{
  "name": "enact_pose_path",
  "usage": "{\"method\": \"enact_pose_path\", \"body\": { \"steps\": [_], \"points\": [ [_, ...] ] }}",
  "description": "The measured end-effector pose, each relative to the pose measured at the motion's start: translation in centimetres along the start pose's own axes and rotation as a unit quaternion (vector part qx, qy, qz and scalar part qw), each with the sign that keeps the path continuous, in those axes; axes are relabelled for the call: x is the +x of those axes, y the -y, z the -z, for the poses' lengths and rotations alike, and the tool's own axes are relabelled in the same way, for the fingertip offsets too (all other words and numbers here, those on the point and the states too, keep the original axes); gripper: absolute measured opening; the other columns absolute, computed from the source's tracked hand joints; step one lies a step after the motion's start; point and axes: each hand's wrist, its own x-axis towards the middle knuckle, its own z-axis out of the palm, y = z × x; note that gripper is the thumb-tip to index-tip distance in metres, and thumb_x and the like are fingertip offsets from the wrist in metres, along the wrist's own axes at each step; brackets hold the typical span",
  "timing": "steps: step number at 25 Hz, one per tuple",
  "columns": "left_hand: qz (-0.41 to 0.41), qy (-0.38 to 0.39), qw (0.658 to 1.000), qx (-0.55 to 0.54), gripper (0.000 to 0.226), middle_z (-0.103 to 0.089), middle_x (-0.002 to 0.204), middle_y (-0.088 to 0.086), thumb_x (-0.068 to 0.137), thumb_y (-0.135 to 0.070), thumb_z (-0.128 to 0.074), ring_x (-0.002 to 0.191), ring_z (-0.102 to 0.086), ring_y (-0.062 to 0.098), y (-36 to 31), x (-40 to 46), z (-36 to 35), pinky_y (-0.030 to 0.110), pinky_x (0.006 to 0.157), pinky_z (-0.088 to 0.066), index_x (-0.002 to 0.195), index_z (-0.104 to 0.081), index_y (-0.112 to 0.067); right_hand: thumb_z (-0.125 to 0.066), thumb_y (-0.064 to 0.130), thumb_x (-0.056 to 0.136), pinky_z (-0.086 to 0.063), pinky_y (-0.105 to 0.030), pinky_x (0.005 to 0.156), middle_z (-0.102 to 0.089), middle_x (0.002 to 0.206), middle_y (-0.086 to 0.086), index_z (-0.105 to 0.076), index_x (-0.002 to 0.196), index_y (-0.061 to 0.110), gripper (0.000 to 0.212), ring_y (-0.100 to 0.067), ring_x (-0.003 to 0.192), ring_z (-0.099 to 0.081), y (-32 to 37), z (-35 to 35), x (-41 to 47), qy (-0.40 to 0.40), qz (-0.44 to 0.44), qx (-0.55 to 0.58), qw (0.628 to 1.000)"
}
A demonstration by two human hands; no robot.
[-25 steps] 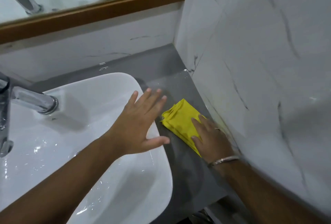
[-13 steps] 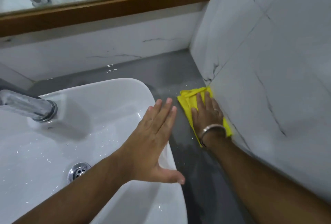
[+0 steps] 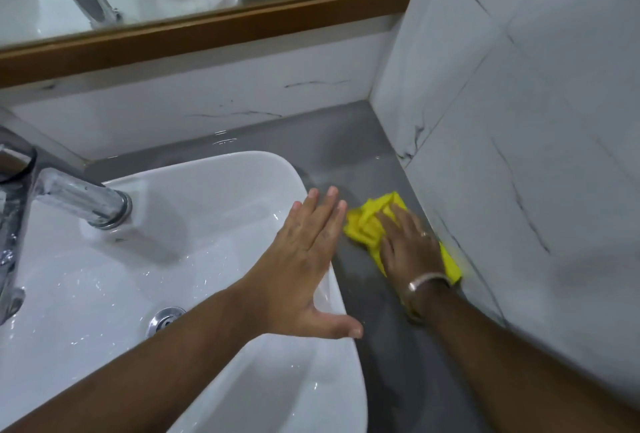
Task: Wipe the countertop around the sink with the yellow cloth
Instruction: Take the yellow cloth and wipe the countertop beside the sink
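My right hand (image 3: 410, 243) presses flat on the crumpled yellow cloth (image 3: 367, 224), which lies on the narrow grey countertop (image 3: 346, 148) between the white sink (image 3: 214, 197) and the marble side wall. Part of the cloth shows behind my wrist against the wall. My left hand (image 3: 308, 252) is spread open, fingers apart, resting on the sink's right rim and holding nothing.
A chrome tap (image 3: 79, 200) reaches over the wet basin from the left, and the drain (image 3: 166, 318) sits below it. A wood-framed mirror (image 3: 207, 27) hangs above the back wall. The marble wall (image 3: 519, 155) closes in the right side. The countertop looks wet near the back corner.
My right hand has pushed the cloth forward along the wall, away from me toward the back corner, and the cloth has bunched up. My left hand has stayed on the sink rim.
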Motion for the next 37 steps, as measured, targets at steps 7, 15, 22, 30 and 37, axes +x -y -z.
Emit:
{"method": "enact_pose_path", "body": {
  "steps": [7, 15, 22, 30, 37],
  "points": [
    [-0.006, -0.006, 1.0, 0.005, 0.13, 0.012, 0.163, 0.013, 0.067, -0.082, -0.056, 0.149, 0.018, 0.029, -0.1, -0.2, 0.1, 0.049, 0.121, 0.005, 0.154, 0.001, -0.004, -0.035, 0.042, 0.09, -0.03, -0.05, 0.108, -0.025, 0.155, -0.011, -0.026, 0.143, 0.027, 0.056, -0.035, 0.139, -0.029, 1.2, -1.1, -10.5, 0.065, 0.271, -0.075, 0.957],
    [-0.009, -0.008, 1.0, 0.024, 0.129, 0.015, 0.163, 0.01, 0.067, -0.087, -0.048, 0.148, 0.022, 0.025, -0.1, -0.4, 0.2, 0.045, 0.12, 0.006, 0.154, 0.005, -0.008, -0.032, 0.049, 0.091, -0.036, -0.047, 0.106, -0.025, 0.155, -0.012, -0.018, 0.147, 0.027, 0.062, -0.035, 0.136, -0.035, 5.5, -2.0, -14.4, 0.048, 0.038, -0.021, 0.998],
    [-0.001, -0.006, 0.999, 0.04, 0.129, 0.017, 0.162, 0.01, 0.066, -0.09, -0.04, 0.147, 0.024, 0.026, 0.1, -0.3, -0.2, 0.051, 0.119, 0.009, 0.154, 0.006, -0.009, -0.022, 0.047, 0.09, -0.031, -0.056, 0.108, -0.024, 0.154, -0.016, -0.031, 0.142, 0.022, 0.058, -0.042, 0.138, -0.024, 0.9, -0.5, -12.3, 0.06, -0.18, -0.059, 0.98],
    [0.01, 0.027, 0.989, 0.146, 0.108, 0.01, 0.163, 0.014, 0.071, -0.091, -0.027, 0.148, 0.017, 0.037, -1.0, -1.0, 1.3, 0.064, 0.114, 0.011, 0.156, -0.002, -0.028, -0.036, 0.044, 0.082, -0.048, -0.054, 0.092, -0.044, 0.144, -0.015, -0.041, 0.133, 0.021, 0.056, -0.038, 0.126, -0.045, -1.4, 1.0, -17.8, 0.016, -0.038, -0.096, 0.995],
    [-0.199, 0.086, 0.965, 0.146, 0.098, 0.007, 0.164, 0.01, 0.077, -0.081, -0.045, 0.149, 0.012, 0.038, -7.4, -8.6, -1.1, 0.057, 0.119, 0.008, 0.155, -0.012, -0.032, -0.034, 0.045, 0.091, -0.036, -0.052, 0.105, -0.026, 0.153, -0.014, -0.02, 0.146, 0.026, 0.06, -0.038, 0.136, -0.033, 0.8, -2.3, -22.3, 0.032, 0.171, -0.081, 0.981]
  ]
}}
